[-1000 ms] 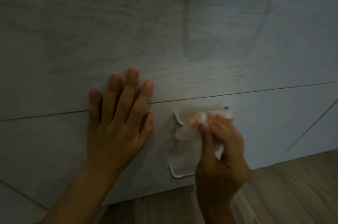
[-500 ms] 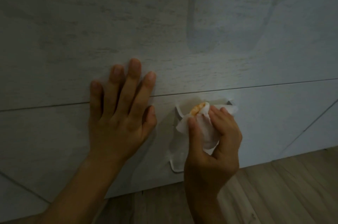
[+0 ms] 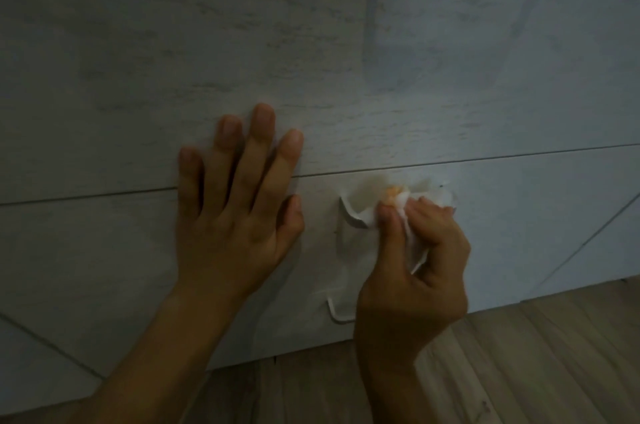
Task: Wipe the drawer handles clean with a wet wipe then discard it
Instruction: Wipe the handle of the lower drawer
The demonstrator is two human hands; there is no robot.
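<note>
A white handle [image 3: 349,215] juts from the lower drawer front [image 3: 519,222]; its shadow falls below it. My right hand [image 3: 415,261] grips a bunched white wet wipe [image 3: 401,205] with an orange stain and holds it against the handle's top, covering most of the handle. My left hand [image 3: 239,212] lies flat with fingers spread across the seam between the two drawer fronts, left of the handle.
The upper drawer front [image 3: 242,42] fills the top of the view, with a large shadow at the upper right. Wooden floor [image 3: 519,361] runs along the bottom. A neighbouring cabinet panel [image 3: 609,250] angles away at right.
My right hand has shifted the wipe slightly along the top of the handle. The view has drifted down, and my left hand has stayed flat on the drawer front.
</note>
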